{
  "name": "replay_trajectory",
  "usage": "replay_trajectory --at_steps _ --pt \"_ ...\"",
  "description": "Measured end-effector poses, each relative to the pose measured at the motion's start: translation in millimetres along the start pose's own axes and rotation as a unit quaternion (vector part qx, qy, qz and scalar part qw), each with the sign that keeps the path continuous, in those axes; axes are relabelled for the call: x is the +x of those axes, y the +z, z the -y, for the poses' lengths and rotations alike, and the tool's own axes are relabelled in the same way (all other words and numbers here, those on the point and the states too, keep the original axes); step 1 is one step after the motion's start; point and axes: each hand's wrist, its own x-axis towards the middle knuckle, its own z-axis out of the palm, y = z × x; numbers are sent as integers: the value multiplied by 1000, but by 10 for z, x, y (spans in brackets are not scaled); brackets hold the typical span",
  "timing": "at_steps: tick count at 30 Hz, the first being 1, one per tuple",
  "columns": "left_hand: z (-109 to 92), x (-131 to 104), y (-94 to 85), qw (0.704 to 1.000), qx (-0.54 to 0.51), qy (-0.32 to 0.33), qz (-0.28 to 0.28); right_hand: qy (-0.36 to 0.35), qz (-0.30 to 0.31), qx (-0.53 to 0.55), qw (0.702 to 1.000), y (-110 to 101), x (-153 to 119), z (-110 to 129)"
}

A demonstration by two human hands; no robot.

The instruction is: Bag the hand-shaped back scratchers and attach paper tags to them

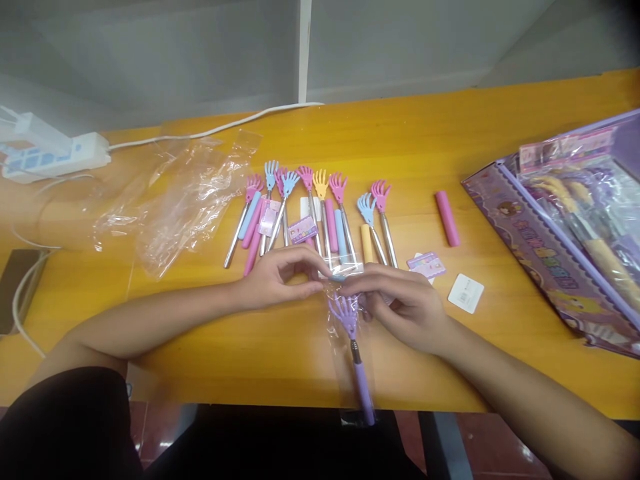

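Observation:
A clear plastic bag (337, 353) lies between my hands with a purple back scratcher (363, 390) inside it. The scratcher's hand-shaped head points away from me, and its handle reaches the table's front edge. My left hand (285, 277) pinches the top end of the bag between thumb and fingers. From the other side, my right hand (407, 303) grips the same end, its fingertips beside a small bluish strip there. Beyond my hands, several back scratchers (287, 183) with pink, blue and yellow heads lie on the table among loose coloured handle sleeves (332, 227).
Crumpled clear bags (195, 200) lie at left, near a white power strip (80, 157) and its cable. A purple display box (530, 247) with bagged scratchers stands at right. Nearby are a pink sleeve (447, 219), a purple card (427, 265) and a white card (465, 293).

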Motion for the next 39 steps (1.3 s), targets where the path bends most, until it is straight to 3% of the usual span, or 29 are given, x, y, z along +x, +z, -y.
replay_trajectory --at_steps 16,39 --pt "-60 8 17 999 -4 -42 -4 1 1 -7 1000 17 -10 10" --pt "-27 -29 36 996 74 -13 -46 -22 26 -6 999 27 -48 0"
